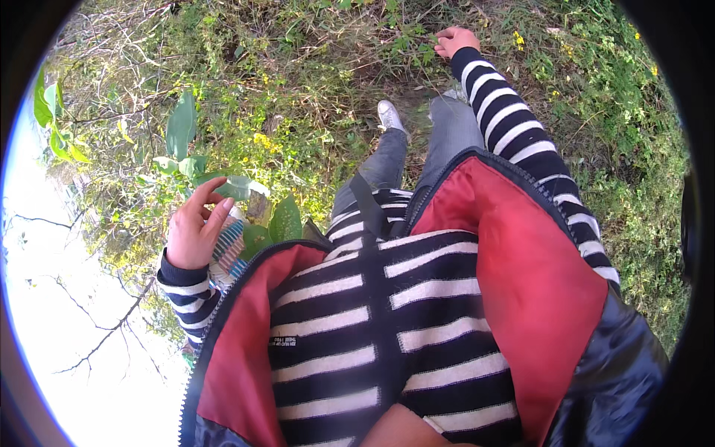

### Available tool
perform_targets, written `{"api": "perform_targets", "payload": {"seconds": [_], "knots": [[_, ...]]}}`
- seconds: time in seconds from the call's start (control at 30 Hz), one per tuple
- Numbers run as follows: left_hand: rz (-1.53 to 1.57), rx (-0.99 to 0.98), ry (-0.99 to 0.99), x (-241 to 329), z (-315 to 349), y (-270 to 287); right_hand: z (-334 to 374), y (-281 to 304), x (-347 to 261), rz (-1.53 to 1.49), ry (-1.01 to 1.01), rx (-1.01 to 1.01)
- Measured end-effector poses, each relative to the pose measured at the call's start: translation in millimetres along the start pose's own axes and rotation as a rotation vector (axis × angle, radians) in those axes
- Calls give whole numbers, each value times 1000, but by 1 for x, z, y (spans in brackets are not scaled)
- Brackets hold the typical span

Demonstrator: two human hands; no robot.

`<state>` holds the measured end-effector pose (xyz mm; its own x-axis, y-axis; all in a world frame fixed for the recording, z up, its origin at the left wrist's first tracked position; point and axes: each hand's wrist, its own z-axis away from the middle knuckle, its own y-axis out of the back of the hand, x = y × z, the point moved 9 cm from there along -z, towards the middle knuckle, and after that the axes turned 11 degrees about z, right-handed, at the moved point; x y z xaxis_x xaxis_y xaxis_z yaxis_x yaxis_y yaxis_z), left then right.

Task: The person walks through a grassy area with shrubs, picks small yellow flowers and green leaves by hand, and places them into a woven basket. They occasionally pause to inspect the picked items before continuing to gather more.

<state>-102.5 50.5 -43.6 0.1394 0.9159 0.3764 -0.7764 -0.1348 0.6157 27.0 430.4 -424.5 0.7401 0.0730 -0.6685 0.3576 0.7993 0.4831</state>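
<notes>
My left hand (192, 229) is raised at the left, its fingers curled, with thumb and forefinger closed on the edge of a green leaf (237, 188). Beside that wrist hangs a multicoloured striped cloth item (228, 249), partly covered by my jacket. Larger leaves, one a broad spotted green leaf (286, 220), lie next to it. Far forward on the right, my right hand (457, 42) reaches low among the plants. Its fingers are bent together beside a leafy green sprig (408, 46); what they hold is too small to make out.
Grass and weeds with yellow flowers (265, 141) spread around my feet, where one white shoe (389, 116) shows. Thin bare branches (112, 328) and a large upright leaf (180, 125) stand at the left. My open jacket (521, 261) has a red lining.
</notes>
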Motion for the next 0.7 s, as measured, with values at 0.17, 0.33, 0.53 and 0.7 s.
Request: {"api": "perform_targets", "payload": {"seconds": [0.17,0.33,0.53,0.7], "knots": [[54,-29,-105,8,3,-3,29,47,-14,85,72,127],[-17,-23,-190,17,-4,-13,56,101,-96,367,394,266],[280,-298,-246,46,-36,-58,150,160,-198,446,710,485],[1473,-678,-491,84,-44,-46,189,200,-206,514,700,612]]}}
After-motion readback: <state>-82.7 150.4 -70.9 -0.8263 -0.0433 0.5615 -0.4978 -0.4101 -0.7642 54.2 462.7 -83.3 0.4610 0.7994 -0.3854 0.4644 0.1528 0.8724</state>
